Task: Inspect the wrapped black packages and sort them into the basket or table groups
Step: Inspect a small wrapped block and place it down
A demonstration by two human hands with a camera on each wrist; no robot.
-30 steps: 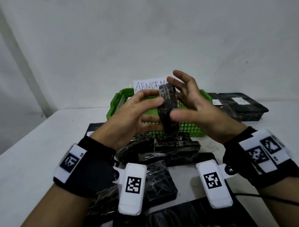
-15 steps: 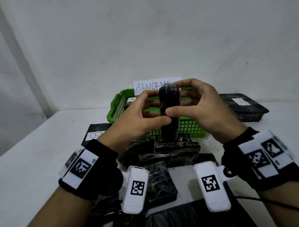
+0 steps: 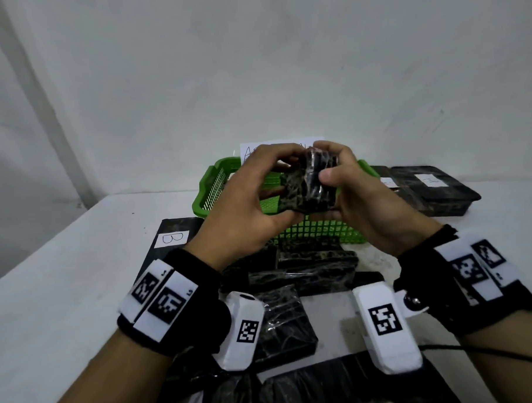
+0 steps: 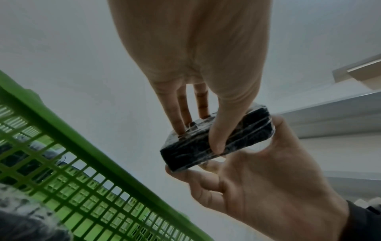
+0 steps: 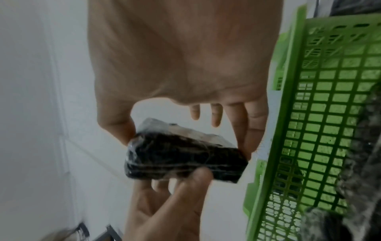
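A small black package wrapped in clear film is held up in front of the green basket. Both hands grip it, the left hand from the left and the right hand from the right. In the left wrist view the left hand has its thumb on the package's long side and fingers behind. In the right wrist view the right hand spans the package between thumb and fingers. Film is bunched at one end.
Several wrapped black packages lie piled on the white table below the hands. A black mat with a "B" label is at the left, and labelled black packages at the right. A paper sign stands behind the basket.
The package stood upright and edge-on between the hands. It is now turned so a broad face shows, and both hands have closed in around it.
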